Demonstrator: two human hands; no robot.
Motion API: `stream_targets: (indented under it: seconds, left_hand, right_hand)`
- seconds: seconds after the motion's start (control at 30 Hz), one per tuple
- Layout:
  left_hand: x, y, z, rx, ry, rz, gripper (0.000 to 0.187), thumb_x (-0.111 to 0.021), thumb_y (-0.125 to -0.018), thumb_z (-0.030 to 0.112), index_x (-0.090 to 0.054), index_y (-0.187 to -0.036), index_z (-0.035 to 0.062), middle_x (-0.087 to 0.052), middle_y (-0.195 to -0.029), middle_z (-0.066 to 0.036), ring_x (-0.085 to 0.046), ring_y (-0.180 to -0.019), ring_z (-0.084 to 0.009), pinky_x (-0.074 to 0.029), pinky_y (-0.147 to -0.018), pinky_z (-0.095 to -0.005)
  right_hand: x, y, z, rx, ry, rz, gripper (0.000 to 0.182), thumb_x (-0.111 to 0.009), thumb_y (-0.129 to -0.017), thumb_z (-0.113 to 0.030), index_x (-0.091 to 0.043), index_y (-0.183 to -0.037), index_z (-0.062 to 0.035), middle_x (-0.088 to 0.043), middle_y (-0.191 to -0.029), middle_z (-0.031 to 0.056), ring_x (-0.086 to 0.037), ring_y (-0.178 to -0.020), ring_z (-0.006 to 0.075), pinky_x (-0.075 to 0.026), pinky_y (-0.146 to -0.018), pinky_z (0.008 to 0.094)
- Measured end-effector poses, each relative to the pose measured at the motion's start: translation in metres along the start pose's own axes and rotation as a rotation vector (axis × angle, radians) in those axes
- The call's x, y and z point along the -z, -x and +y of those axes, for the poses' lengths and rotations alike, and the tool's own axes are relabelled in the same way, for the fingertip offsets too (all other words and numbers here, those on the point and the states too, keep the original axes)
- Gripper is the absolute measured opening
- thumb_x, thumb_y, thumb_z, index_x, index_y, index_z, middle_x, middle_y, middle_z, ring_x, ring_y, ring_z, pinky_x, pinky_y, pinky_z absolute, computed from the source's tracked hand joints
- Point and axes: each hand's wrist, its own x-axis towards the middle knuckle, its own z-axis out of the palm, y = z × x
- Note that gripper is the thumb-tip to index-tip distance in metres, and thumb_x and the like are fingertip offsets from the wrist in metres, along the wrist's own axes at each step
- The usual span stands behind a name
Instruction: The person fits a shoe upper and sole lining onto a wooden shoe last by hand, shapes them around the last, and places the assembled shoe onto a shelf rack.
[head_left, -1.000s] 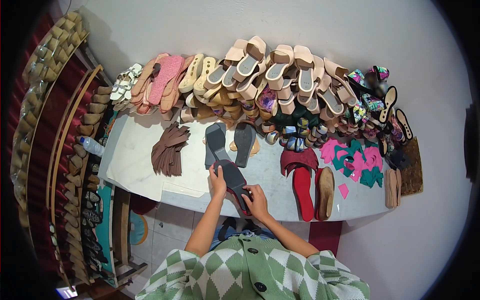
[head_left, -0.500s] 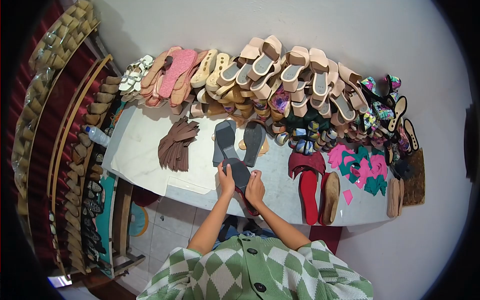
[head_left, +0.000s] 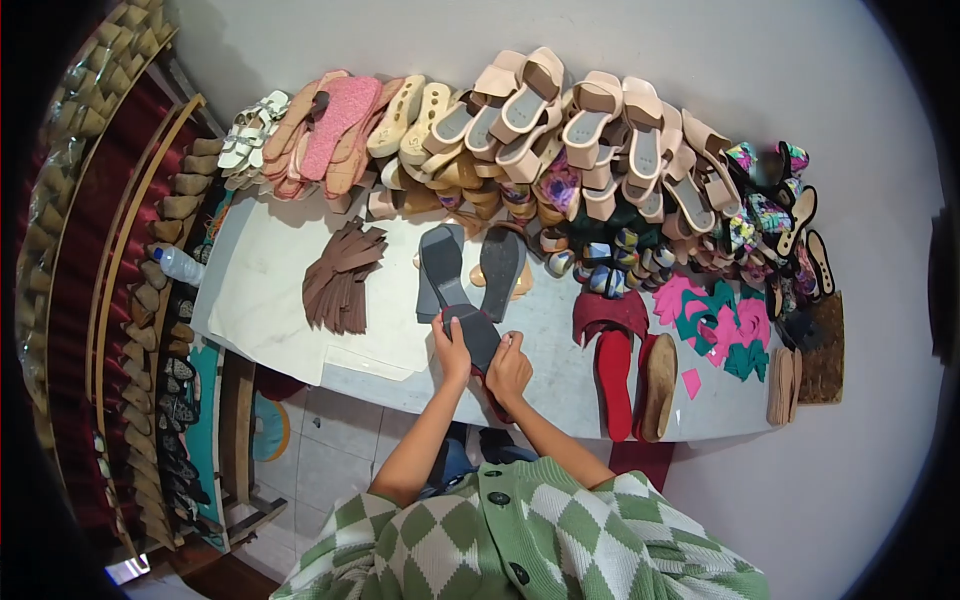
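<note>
Near the table's front edge, both hands grip one sandal, its flat dark grey sole facing up and red showing along its lower end. My left hand holds the left side, with the thumb on the sole. My right hand is closed on the right edge; some of its fingers are hidden beneath. Just beyond lie dark grey soles and another dark sole. Right of my hands are a red insole, a tan-faced red-edged sole and a dark red upper piece.
Stacked sandals line the wall behind the table. Brown strips lie on white sheeting at left. Pink and green scraps and tan insoles are at right. A shelf of shoe lasts and a water bottle stand left.
The view has shifted slightly, so the tabletop sits a little higher and further left. Both hands still hold the sandal, which has tilted slightly.
</note>
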Motion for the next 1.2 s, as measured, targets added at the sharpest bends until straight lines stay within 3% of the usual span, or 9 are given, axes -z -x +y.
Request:
stream_targets:
  seconds: [0.17,0.27,0.57,0.87,1.2]
  left_hand:
    - [0.004,0.001,0.0,0.018,-0.041,0.031,0.03,-0.044,-0.093,0.024,-0.048,-0.114,0.0023,-0.056,-0.102,-0.014,-0.053,-0.094,-0.0213,-0.042,-0.082,-0.031]
    - [0.0,0.003,0.003,0.005,-0.082,0.07,0.03,-0.045,-0.093,0.025,-0.048,-0.114,0.0035,-0.057,-0.102,-0.013,-0.053,-0.094,-0.0214,-0.042,-0.083,-0.0314]
    - [-0.005,0.004,0.004,0.0,-0.091,0.051,0.03,-0.044,-0.093,0.024,-0.047,-0.114,0.0033,-0.056,-0.103,-0.013,-0.052,-0.095,-0.0223,-0.041,-0.084,-0.0314]
    - [-0.004,0.007,0.02,-0.011,-0.152,0.027,0.031,-0.044,-0.093,0.024,-0.044,-0.115,0.002,-0.056,-0.103,-0.016,-0.053,-0.095,-0.0256,-0.04,-0.085,-0.0333]
    - [0.007,-0.002,0.005,0.025,-0.061,0.048,0.034,-0.045,-0.093,0.026,-0.044,-0.118,0.0032,-0.049,-0.11,-0.016,-0.047,-0.104,-0.0258,-0.035,-0.091,-0.0336]
  right_hand:
    - [0.012,0.02,0.01,-0.014,0.115,-0.173,0.035,-0.03,-0.094,-0.032,-0.052,-0.09,-0.0059,-0.058,-0.063,0.023,-0.058,-0.061,0.0417,-0.042,-0.057,0.0526]
    - [0.014,0.021,0.017,0.01,0.128,-0.18,0.035,-0.031,-0.094,-0.032,-0.052,-0.085,-0.0046,-0.058,-0.062,0.0222,-0.058,-0.06,0.0408,-0.041,-0.055,0.0526]
    - [0.012,0.014,0.019,0.041,0.158,-0.161,0.033,-0.033,-0.093,-0.028,-0.052,-0.082,-0.0034,-0.058,-0.061,0.0211,-0.057,-0.059,0.0395,-0.038,-0.064,0.0459]
    - [0.005,-0.001,0.017,-0.13,-0.072,-0.128,0.035,-0.032,-0.092,-0.031,-0.056,-0.088,-0.0044,-0.061,-0.087,0.0196,-0.057,-0.08,0.0387,-0.041,-0.069,0.049]
    - [-0.014,-0.029,-0.012,0.015,0.044,-0.106,0.044,-0.032,-0.093,-0.025,-0.061,-0.072,0.0005,-0.059,-0.066,0.0249,-0.057,-0.063,0.042,-0.043,-0.062,0.0506]
